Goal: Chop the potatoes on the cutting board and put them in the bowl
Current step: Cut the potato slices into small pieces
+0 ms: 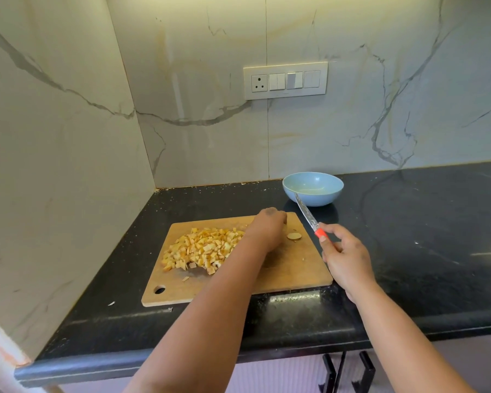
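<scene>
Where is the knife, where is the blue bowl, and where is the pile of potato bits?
knife (306, 214), head view, on the middle of its blade.
blue bowl (313, 198), head view, on its outer front wall.
pile of potato bits (201, 248), head view, on the middle of the heap.

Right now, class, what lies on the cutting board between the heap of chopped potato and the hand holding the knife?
In the head view, the left hand and its forearm cross that stretch, with one potato slice beside them on the cutting board.
</scene>
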### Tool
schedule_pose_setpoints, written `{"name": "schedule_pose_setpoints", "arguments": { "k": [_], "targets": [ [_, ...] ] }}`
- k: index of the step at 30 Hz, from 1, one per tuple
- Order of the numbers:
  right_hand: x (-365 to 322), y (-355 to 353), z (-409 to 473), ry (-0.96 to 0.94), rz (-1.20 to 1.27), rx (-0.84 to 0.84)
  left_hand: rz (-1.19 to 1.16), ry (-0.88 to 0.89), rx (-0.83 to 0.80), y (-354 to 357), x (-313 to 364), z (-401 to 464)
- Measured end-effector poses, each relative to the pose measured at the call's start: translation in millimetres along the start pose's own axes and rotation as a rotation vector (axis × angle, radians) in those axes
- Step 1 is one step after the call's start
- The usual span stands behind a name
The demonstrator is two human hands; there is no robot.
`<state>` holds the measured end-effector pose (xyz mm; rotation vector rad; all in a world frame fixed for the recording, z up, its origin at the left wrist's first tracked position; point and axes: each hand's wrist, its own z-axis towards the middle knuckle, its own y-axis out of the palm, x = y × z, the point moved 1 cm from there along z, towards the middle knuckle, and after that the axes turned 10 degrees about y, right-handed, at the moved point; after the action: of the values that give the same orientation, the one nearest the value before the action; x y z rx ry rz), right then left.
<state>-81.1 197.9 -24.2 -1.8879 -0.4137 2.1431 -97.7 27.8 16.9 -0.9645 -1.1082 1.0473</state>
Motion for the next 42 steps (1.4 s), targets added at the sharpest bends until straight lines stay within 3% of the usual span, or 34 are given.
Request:
{"name": "schedule_pose_setpoints", "arguments": {
  "k": [5, 16, 20, 35, 42],
  "targets": [
    [-5, -2, -5, 0.010, -0.008, 0.005, -0.119, -0.114, 0.183, 0, 5, -40],
    [-18, 10, -98, -0.193, -0.351, 0.133, -0.224, -0.160, 0.245, 16, 10, -80],
    [-23, 11, -110, -0.167, -0.550, 0.076, -0.262, -0.231, 0.283, 20, 12, -84],
    [-54, 31, -119, -0.090, -0.856, -0.074, -0.354, -0.264, 0.261, 14, 15, -92],
    [-62, 14, -139, -0.057, -0.840, -0.135, -0.372, -0.271, 0.316, 17, 15, -97]
  ]
}}
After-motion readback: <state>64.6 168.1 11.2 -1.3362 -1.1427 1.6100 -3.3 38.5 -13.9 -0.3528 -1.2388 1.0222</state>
